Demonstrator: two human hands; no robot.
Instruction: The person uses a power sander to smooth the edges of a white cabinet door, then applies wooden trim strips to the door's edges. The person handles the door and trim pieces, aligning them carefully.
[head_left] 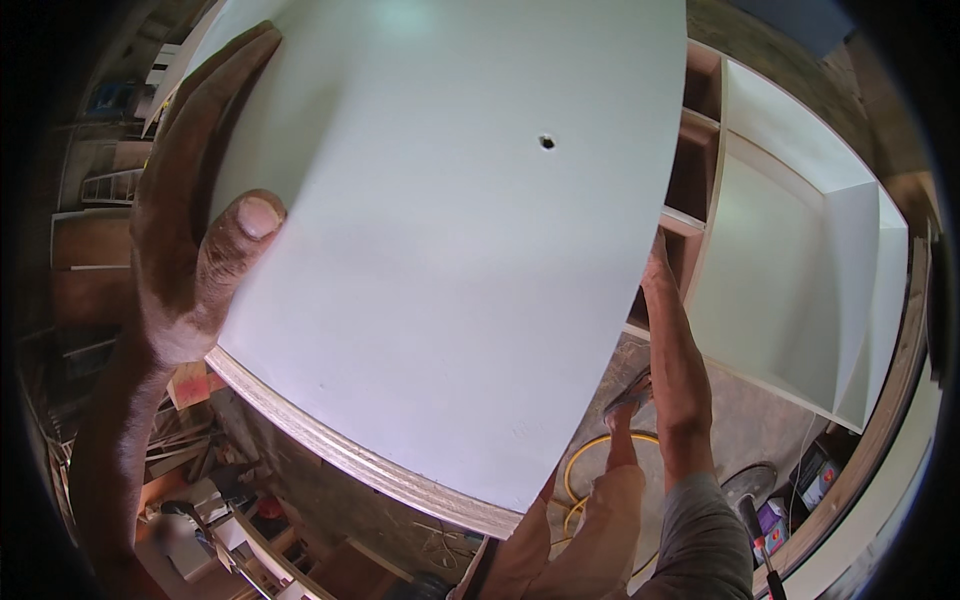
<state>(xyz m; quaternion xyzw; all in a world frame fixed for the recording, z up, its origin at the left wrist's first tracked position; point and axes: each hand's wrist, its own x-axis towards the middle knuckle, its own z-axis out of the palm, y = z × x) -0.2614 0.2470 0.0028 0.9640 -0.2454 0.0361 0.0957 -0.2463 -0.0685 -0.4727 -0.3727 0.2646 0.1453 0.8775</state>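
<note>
The board [430, 260] is filling the middle, running up to twelve o'clock, its hole [547, 142] sitting toward one. The left hand [190, 220] is touching its nine o'clock edge, thumb and fingers standing apart, the thumb resting on the face. The right hand [654, 270] is resting partly behind its three o'clock edge; the board is hiding the fingers, so I cannot tell its grip. A cabinet [770, 250] is lying at three o'clock; a hose [568, 474] is looping at five.

a looped yellow hose [567, 476] lies on the grey floor [768, 425].
</note>
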